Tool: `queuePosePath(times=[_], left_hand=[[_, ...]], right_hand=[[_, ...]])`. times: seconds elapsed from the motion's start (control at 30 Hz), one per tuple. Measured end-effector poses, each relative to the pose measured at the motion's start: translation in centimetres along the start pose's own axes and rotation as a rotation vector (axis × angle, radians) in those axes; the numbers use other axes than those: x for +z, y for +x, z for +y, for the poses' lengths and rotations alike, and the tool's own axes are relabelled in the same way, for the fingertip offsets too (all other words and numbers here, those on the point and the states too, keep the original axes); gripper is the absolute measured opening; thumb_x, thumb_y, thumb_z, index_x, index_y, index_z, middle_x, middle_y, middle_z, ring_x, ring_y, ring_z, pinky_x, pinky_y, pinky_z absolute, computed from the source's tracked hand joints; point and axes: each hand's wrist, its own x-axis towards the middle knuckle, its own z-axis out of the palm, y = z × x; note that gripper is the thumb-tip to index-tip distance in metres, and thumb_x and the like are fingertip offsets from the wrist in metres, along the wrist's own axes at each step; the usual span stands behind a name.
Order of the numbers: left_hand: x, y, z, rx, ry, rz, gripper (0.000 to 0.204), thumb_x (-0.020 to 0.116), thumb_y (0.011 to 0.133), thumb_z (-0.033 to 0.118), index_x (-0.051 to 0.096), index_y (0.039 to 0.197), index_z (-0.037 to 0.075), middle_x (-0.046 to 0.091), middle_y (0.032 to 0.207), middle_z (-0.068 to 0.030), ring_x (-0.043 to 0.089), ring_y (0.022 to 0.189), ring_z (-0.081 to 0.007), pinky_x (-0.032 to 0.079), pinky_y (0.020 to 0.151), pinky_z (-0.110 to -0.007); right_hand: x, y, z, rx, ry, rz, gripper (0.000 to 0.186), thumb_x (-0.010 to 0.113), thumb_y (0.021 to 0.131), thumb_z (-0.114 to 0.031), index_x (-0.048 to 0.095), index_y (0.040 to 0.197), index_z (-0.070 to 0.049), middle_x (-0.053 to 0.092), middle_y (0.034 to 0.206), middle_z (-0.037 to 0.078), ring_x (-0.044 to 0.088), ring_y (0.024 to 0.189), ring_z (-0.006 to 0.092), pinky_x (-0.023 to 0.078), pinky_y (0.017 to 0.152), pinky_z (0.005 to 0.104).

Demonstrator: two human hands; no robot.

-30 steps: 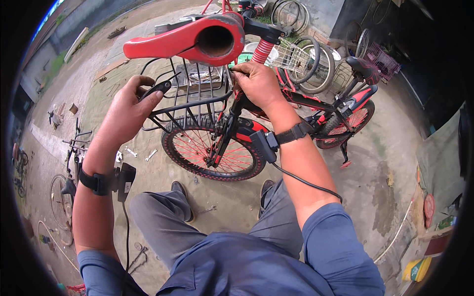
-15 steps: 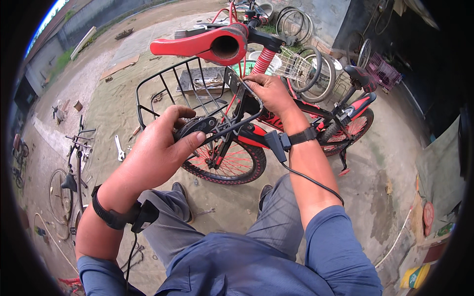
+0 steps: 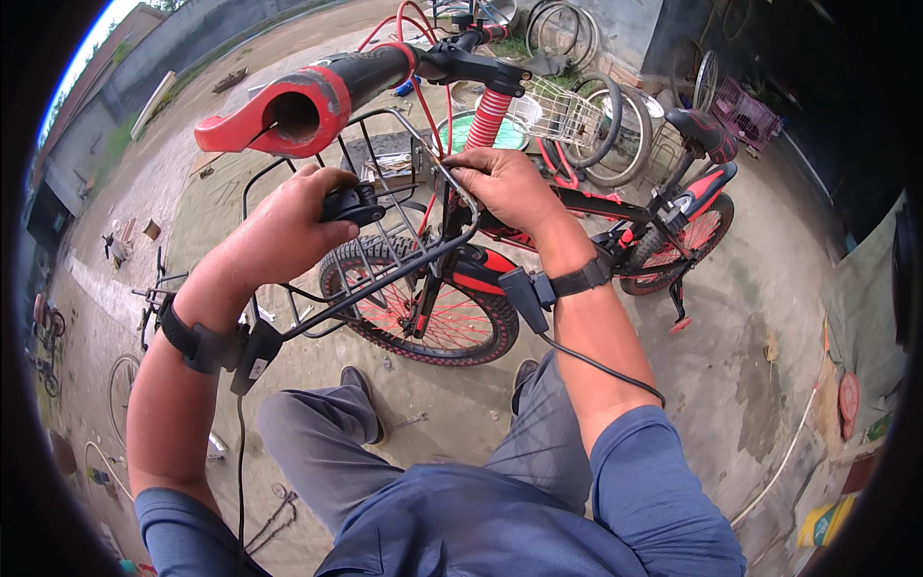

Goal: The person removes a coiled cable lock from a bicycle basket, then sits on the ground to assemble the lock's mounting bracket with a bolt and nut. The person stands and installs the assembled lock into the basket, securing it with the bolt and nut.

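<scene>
My left hand (image 3: 293, 226) is closed around a black folding hex key set (image 3: 354, 204), held over the wire basket. My right hand (image 3: 510, 188) pinches with thumb and fingertips at the metal bracket (image 3: 421, 159) on the basket's back edge; what lies between the fingertips is too small to make out. The black wire basket (image 3: 370, 286) sits tilted in front of the red and black bicycle (image 3: 481, 260), above its front wheel (image 3: 433, 332). A red-ended handlebar grip (image 3: 306, 111) juts out just above my left hand.
Behind the bicycle stand a basin with a green inside (image 3: 481, 133), a white wire basket (image 3: 558, 111) and loose wheels and tyres (image 3: 630, 144). A pink cage (image 3: 745, 115) is by the dark doorway. A wrench (image 3: 411, 420) lies between my shoes.
The handlebar has swung left and lower in view, and the basket has turned with it. My left hand has moved up and left with the hex key set; my right hand stays at the bracket.
</scene>
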Motion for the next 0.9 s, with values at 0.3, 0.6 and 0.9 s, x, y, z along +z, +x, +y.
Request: queuePosePath(times=[0.3, 0.6, 0.9], left_hand=[[2.5, -0.7, 0.4, -0.048, -0.035, -0.088, 0.053, 0.077, 0.086, 0.01, 0.059, 0.134, -0.003, 0.063, 0.117, -0.0206, 0.064, 0.111, -0.0362, 0.05, 0.098, -0.042], [3.4, -0.9, 0.3, -0.075, -0.142, -0.038, 0.052, 0.077, 0.087, 0.012, 0.06, 0.134, -0.003, 0.063, 0.115, -0.0196, 0.066, 0.107, -0.0346, 0.052, 0.094, -0.041], [4.6, -1.6, 3.1, -0.101, -0.093, -0.005, 0.052, 0.075, 0.088, 0.015, 0.058, 0.134, -0.003, 0.061, 0.114, -0.0229, 0.064, 0.109, -0.0411, 0.051, 0.096, -0.045]], right_hand=[[-3.6, -1.7, 1.7, -0.017, 0.195, 0.258, 0.021, 0.064, 0.099, -0.011, 0.069, 0.113, 0.003, 0.068, 0.093, 0.003, 0.066, 0.07, 0.0109, 0.051, 0.062, 0.0263], [-2.5, 0.3, 4.7, -0.217, 0.06, 0.198, 0.047, 0.065, 0.101, -0.011, 0.053, 0.143, 0.005, 0.064, 0.136, 0.014, 0.061, 0.123, 0.0214, 0.046, 0.109, 0.0356], [-1.3, 2.4, 4.7, -0.195, 0.218, 0.148, 0.046, 0.074, 0.096, -0.017, 0.057, 0.132, 0.006, 0.069, 0.124, 0.014, 0.066, 0.114, 0.0216, 0.049, 0.104, 0.0353]])
